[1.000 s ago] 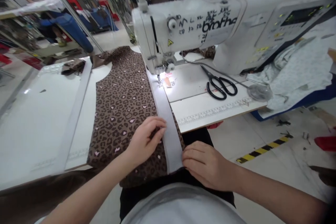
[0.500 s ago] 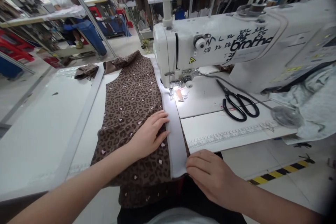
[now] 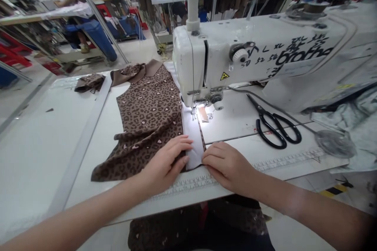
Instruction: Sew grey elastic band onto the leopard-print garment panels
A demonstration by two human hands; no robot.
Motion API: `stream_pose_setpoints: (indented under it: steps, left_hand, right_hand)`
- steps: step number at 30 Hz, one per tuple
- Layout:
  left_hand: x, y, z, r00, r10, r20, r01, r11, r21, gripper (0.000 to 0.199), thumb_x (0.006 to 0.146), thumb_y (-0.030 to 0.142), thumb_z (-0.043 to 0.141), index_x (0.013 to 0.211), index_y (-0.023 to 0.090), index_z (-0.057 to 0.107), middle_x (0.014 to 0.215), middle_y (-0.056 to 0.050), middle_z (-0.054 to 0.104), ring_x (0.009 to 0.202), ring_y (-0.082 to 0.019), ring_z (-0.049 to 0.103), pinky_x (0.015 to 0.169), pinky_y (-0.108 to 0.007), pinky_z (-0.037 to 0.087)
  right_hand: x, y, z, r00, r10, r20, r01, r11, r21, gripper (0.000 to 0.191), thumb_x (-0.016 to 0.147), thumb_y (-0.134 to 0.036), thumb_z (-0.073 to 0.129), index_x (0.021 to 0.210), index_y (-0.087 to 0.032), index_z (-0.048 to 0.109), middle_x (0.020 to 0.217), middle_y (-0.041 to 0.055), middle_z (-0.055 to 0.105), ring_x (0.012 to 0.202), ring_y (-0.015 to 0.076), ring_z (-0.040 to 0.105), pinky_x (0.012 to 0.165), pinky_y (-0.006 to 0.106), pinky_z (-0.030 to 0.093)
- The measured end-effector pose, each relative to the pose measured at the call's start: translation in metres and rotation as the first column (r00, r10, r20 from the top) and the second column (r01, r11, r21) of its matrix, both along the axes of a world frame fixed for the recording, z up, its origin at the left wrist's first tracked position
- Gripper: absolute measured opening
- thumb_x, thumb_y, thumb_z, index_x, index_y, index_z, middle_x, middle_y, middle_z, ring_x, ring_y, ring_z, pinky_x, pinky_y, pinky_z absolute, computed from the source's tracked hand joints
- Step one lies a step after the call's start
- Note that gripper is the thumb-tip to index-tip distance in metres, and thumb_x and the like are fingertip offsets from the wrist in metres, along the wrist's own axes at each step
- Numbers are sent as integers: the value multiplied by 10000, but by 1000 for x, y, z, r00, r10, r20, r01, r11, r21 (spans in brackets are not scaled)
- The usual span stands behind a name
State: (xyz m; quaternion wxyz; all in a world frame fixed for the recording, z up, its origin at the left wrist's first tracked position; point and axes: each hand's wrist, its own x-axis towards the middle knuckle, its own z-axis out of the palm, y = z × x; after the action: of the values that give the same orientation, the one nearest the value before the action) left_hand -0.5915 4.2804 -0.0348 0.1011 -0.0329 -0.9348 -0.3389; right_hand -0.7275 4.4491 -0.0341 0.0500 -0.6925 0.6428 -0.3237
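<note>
Fingers: flat, unclenched; left hand (image 3: 165, 160) and right hand (image 3: 228, 166) press either side of the white band (image 3: 193, 145).
Cloth: soft, light leopard-print fabric (image 3: 147, 106) on the worktop (image 3: 88, 145), beside the sewing machine (image 3: 188, 55); best held flat near its edge.

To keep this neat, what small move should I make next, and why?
Probably nudge the white strip with your right hand until it lies evenly along the edge of the leopard-print fabric: a sliver of brown shows beside it. Your left hand can keep the fabric flat, with the needle just ahead.
</note>
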Motion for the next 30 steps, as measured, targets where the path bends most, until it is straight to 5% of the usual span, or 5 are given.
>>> stream_pose_setpoints:
  steps: [7, 17, 30]
  left_hand:
    - [-27, -33, 5, 993, -117, -6, 115, 986, -120, 264, 867, 202, 452, 1087, 172, 596, 1184, -99, 575, 1199, -228, 446, 996, -439, 405]
    - [-57, -61, 2, 986, -146, -77, 131, 976, -173, 276, 871, 243, 473, 1106, 174, 599, 1227, -115, 528, 1190, -224, 443, 1006, -434, 387]
    - [-74, -74, 3, 991, -114, -73, 99, 978, -185, 301, 881, 251, 462, 1156, 198, 570, 1135, -115, 551, 1103, -216, 486, 946, -406, 423]
  right_hand:
    - [-24, -24, -5, 996, -9, -89, 9, 1000, -1, 200, 865, -88, 401, 811, -144, 586, 835, 64, 616, 817, 179, 510, 729, 327, 417]
    - [-58, -51, -9, 949, -51, -311, 36, 998, -53, 232, 889, -132, 399, 889, -152, 630, 944, 58, 649, 879, 193, 539, 763, 336, 435]
    - [-59, -51, -13, 908, -197, -369, 190, 980, -56, 231, 888, -228, 447, 1017, -154, 624, 1027, 76, 656, 871, 214, 577, 802, 386, 409]
